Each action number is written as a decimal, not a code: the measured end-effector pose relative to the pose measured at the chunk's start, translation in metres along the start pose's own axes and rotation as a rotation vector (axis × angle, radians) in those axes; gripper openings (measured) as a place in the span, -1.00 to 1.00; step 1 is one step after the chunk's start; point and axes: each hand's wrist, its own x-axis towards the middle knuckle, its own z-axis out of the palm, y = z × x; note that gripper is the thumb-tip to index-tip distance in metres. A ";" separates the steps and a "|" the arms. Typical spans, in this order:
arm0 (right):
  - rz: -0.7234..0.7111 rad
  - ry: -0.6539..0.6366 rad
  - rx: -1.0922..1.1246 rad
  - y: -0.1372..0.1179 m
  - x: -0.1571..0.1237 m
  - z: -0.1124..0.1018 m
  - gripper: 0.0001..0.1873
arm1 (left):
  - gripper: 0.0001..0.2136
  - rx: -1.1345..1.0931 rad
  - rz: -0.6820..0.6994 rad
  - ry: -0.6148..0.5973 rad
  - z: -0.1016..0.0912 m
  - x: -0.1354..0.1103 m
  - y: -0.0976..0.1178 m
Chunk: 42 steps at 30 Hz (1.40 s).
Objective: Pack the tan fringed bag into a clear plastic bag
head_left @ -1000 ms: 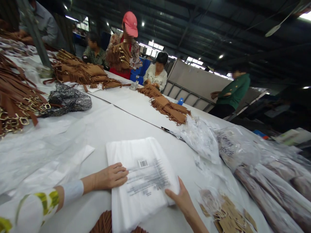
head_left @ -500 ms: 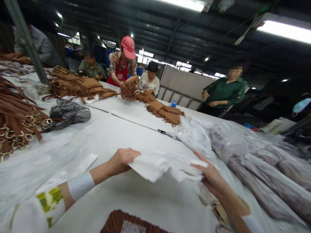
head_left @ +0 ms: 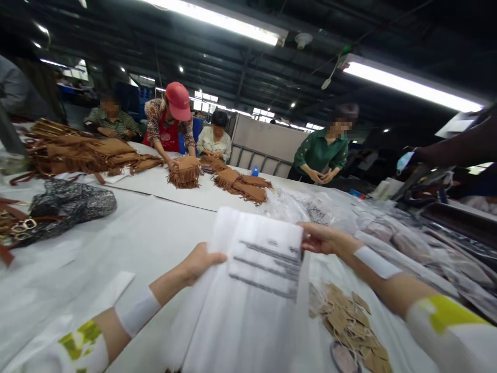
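My left hand and right hand pinch the bag between them: a straightening step, I'd judge. Next likely needs even grips

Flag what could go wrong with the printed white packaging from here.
1. The printed white packaging could crease or slip: the left grip and right grip hold it only near its side edges.
2. Swinging it to the right might scatter the loose brown tags lying close by.
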 end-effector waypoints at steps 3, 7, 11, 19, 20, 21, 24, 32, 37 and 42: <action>-0.052 0.087 -0.062 0.020 0.057 0.036 -0.46 | -0.71 0.091 -0.109 0.208 -0.032 0.048 -0.042; -0.083 0.199 -0.235 0.076 0.104 0.075 -0.31 | -0.75 0.122 -0.212 0.351 -0.074 0.086 -0.085; -0.131 0.221 -0.368 0.134 0.113 0.114 -0.29 | -0.67 0.150 -0.274 0.422 -0.090 0.104 -0.108; -0.631 0.575 -0.605 0.212 0.113 0.171 -0.57 | -0.59 0.395 -0.166 0.516 -0.093 0.098 -0.100; -0.672 0.603 -0.643 0.211 0.112 0.170 -0.59 | -0.50 0.459 -0.111 0.544 -0.089 0.094 -0.094; -0.714 0.631 -0.674 0.208 0.111 0.170 -0.60 | -0.43 0.564 -0.019 0.567 -0.081 0.089 -0.088; -0.865 0.647 -0.706 0.183 0.102 0.174 -0.57 | -0.42 1.081 0.416 0.493 -0.045 0.077 -0.080; -0.936 0.159 -0.903 0.179 0.095 0.199 -0.51 | -0.41 1.606 0.442 0.105 -0.031 0.060 -0.136; -0.804 0.177 -0.828 0.219 0.110 0.171 -0.45 | -0.36 1.569 0.313 0.087 -0.072 0.055 -0.139; -0.763 0.195 -0.826 0.238 0.097 0.156 -0.42 | -0.41 1.532 0.271 0.106 -0.088 0.051 -0.138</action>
